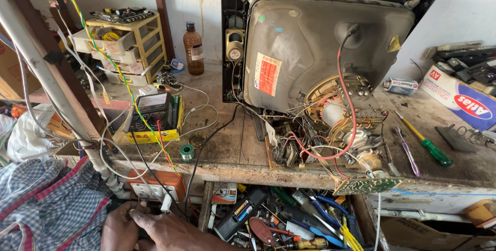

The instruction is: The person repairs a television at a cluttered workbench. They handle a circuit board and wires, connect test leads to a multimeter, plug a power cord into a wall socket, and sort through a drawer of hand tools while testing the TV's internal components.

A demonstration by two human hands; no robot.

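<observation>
At seven o'clock, below the desk (232,165) edge, the left hand (120,227) and right hand (170,233) lie together, fingers pinched narrow on a white plug (166,203) at the socket board (155,189). At twelve o'clock stands an opened television tube (315,49). At three o'clock lies a green-handled screwdriver (426,143).
</observation>
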